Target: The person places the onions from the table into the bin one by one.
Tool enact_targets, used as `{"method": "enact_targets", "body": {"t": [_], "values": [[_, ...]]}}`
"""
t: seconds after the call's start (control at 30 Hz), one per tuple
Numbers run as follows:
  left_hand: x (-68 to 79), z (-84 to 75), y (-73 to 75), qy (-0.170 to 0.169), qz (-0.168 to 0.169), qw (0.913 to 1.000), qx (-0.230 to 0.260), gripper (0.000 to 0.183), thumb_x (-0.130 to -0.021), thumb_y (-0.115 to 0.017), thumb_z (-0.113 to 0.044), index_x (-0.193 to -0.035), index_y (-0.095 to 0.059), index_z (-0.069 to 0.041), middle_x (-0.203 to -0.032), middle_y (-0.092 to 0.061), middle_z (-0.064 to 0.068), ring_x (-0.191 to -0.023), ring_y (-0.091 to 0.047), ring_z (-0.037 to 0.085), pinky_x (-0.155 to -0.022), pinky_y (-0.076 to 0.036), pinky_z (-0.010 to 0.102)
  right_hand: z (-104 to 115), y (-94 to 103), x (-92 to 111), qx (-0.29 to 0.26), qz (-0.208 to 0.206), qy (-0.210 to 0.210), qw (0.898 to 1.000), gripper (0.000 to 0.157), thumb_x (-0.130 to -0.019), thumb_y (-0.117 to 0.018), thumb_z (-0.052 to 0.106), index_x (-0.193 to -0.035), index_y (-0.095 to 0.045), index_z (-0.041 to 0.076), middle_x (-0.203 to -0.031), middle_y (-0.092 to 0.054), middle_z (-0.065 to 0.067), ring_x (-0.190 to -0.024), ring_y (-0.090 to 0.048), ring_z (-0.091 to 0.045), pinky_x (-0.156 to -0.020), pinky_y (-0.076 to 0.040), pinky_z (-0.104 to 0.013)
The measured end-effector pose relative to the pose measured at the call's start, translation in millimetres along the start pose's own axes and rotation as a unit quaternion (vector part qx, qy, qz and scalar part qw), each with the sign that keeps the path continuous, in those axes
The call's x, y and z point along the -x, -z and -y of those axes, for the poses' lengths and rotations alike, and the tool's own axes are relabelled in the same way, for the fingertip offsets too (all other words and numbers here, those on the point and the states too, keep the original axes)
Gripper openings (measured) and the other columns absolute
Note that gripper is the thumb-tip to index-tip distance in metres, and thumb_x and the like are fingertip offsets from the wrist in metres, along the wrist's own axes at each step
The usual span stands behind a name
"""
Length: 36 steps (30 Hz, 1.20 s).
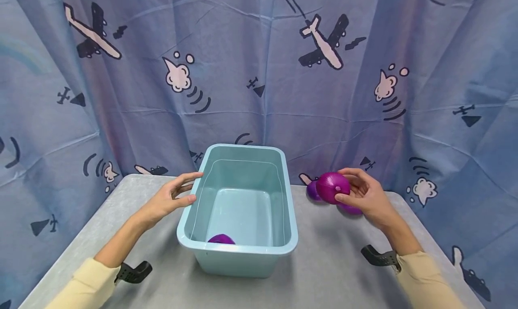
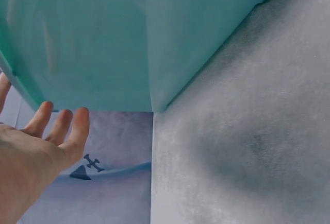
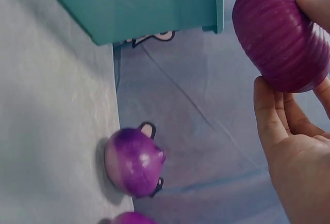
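My right hand [image 1: 370, 196] pinches a purple onion [image 1: 332, 188] between thumb and fingers, up off the table. In the right wrist view this onion [image 3: 278, 36] shows its ribbed, glossy skin. Two more purple onions sit on the table behind it: a darker one [image 1: 313, 191] and a partly covered one [image 1: 351, 209]. A light teal plastic tub [image 1: 238, 249] stands in the middle. Inside its near end, the top of a purple thing [image 1: 221, 239] shows above the rim. My left hand [image 1: 167, 200] is at the tub's left rim, fingers extended and loosely bent, gripping nothing.
The grey table [image 1: 323, 273] runs back to a blue curtain [image 1: 226, 75] printed with planes and clouds. Black bands [image 1: 135, 273] are worn at both wrists. The tub's tall walls rise between the two hands.
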<state>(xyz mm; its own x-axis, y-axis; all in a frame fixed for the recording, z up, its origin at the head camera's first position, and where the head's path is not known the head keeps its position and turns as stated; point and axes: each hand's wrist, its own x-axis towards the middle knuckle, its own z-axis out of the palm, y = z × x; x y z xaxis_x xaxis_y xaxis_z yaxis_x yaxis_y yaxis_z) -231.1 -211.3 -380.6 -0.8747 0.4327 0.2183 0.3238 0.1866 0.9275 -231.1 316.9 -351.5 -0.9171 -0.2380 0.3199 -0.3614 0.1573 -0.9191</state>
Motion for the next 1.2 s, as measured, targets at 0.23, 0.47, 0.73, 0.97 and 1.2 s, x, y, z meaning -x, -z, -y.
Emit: {"method": "enact_targets", "body": {"t": [0.23, 0.47, 0.73, 0.97, 1.2], "values": [[1.4, 0.9, -1.5, 0.0, -0.002, 0.9999, 0.012, 0.059, -0.101, -0.064, -0.018, -0.156, -0.042, -0.018, -0.162, -0.03, 0.008, -0.145, -0.025, 0.043, -0.108, -0.031, 0.065, 6.9, -15.0, -10.0, 0.011, 0.007, 0.008, 1.0, 0.056, -0.088, -0.076, -0.006, -0.138, -0.054, 0.005, -0.126, -0.06, -0.012, -0.114, -0.06, -0.02, -0.094, -0.049, -0.023], [1.2, 2.2, -2.6, -0.005, -0.001, 0.9998, 0.019, 0.059, -0.101, -0.062, -0.018, -0.156, -0.041, -0.018, -0.16, -0.033, 0.009, -0.146, -0.026, 0.039, -0.107, -0.034, 0.061, 16.2, -29.6, -22.1, -0.006, 0.032, 0.026, 0.999, 0.058, -0.087, -0.076, -0.008, -0.138, -0.053, 0.004, -0.127, -0.061, -0.012, -0.114, -0.06, -0.021, -0.096, -0.049, -0.026], [2.5, 2.8, -3.4, -0.002, -0.001, 0.9998, 0.019, 0.058, -0.102, -0.061, -0.018, -0.157, -0.041, -0.02, -0.161, -0.031, 0.007, -0.146, -0.025, 0.038, -0.109, -0.031, 0.062, 19.6, -52.3, -32.6, -0.037, 0.066, 0.05, 0.996, 0.059, -0.084, -0.076, -0.013, -0.137, -0.053, 0.0, -0.128, -0.061, -0.014, -0.113, -0.061, -0.026, -0.095, -0.051, -0.032], [1.9, 2.9, -3.6, -0.003, -0.001, 0.9997, 0.023, 0.058, -0.102, -0.061, -0.018, -0.157, -0.04, -0.02, -0.161, -0.031, 0.008, -0.147, -0.024, 0.039, -0.11, -0.03, 0.062, 27.1, -71.9, -39.4, -0.065, 0.092, 0.057, 0.992, 0.06, -0.082, -0.077, -0.013, -0.135, -0.053, -0.001, -0.128, -0.06, -0.017, -0.113, -0.061, -0.029, -0.095, -0.052, -0.036], [2.2, 3.6, -4.1, 0.006, -0.003, 0.9998, 0.017, 0.058, -0.103, -0.061, -0.02, -0.157, -0.04, -0.022, -0.161, -0.03, 0.009, -0.146, -0.025, 0.041, -0.112, -0.027, 0.063, 30.0, -81.8, -44.4, -0.079, 0.112, 0.06, 0.989, 0.057, -0.083, -0.078, -0.01, -0.134, -0.054, -0.003, -0.127, -0.06, -0.019, -0.113, -0.06, -0.03, -0.096, -0.051, -0.036]]}}
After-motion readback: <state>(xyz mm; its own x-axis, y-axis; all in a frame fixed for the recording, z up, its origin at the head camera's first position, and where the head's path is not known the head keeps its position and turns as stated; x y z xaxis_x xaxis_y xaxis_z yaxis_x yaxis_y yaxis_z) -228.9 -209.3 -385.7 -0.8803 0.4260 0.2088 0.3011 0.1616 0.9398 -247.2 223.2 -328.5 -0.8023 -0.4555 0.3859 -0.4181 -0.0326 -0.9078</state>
